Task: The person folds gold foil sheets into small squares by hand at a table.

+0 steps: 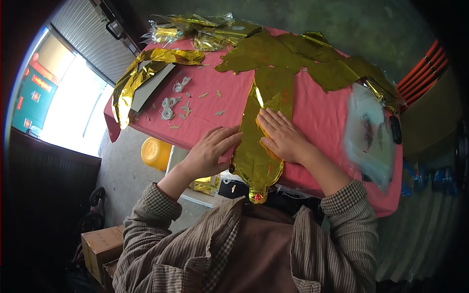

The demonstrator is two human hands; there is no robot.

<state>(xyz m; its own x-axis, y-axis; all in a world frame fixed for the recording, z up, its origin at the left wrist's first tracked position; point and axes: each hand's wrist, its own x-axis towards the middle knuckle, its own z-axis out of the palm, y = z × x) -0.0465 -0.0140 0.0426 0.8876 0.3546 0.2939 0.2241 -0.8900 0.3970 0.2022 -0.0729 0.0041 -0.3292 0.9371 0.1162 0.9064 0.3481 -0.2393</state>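
A long gold foil balloon [266, 122], flat and shiny, stretches down the pink-covered table [210, 112], and its rounded end with a small red spot hangs over the near edge. Resting on that balloon's right side is my right hand [283, 136], palm down with the fingers stretched out. My left hand [212, 149] is at the balloon's left edge, fingers extended and slightly bent, its fingertips touching or nearly touching the foil. More flat gold foil balloons [293, 53] spread across the far side, meeting the top of the long one.
Clear plastic bags [369, 136] lie on the right, beside a black object [395, 129]. Bundles of white string [169, 107] and small scraps are at left, near a draped gold foil piece [128, 93]. A yellow bucket [156, 153] and cardboard box [102, 244] stand below.
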